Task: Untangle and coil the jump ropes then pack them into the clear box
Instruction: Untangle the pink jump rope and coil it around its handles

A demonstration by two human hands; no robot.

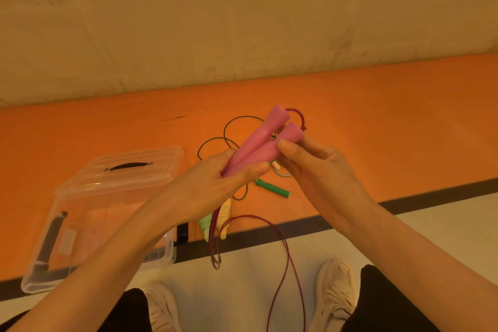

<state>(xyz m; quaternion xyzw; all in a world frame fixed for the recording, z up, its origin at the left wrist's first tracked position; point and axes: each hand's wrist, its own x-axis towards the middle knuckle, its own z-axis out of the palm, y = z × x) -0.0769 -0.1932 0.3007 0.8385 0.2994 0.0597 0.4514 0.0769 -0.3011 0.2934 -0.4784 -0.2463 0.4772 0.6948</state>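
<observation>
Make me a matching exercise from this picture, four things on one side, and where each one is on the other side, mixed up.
Things:
1. pink handles
2. green handle
3. clear box
4. purple cord

Places:
A. lying alone on the orange table
B. held in both hands
C. hanging below the table edge, towards the shoes
D. standing on the table at the left

Pairs: 1-B, 2-A, 3-D, 4-C
</observation>
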